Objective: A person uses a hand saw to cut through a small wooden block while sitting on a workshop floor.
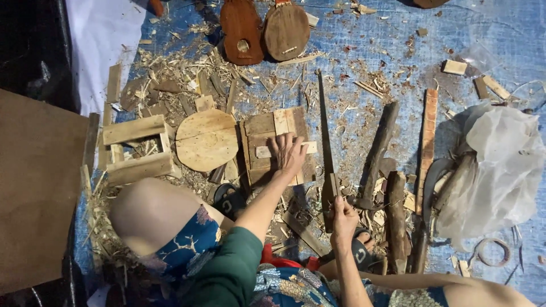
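While one hand (288, 153) presses one board (273, 145), two paddles (242, 28) lie.

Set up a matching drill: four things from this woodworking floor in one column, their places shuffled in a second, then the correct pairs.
Things:
1. left hand
2. right hand
3. round board
4. plastic bag

Places:
A. far right on the tarp
B. gripping the saw handle
C. just left of the plank panel
D. pressing a small strip on the plank panel

Pairs: 1-D, 2-B, 3-C, 4-A
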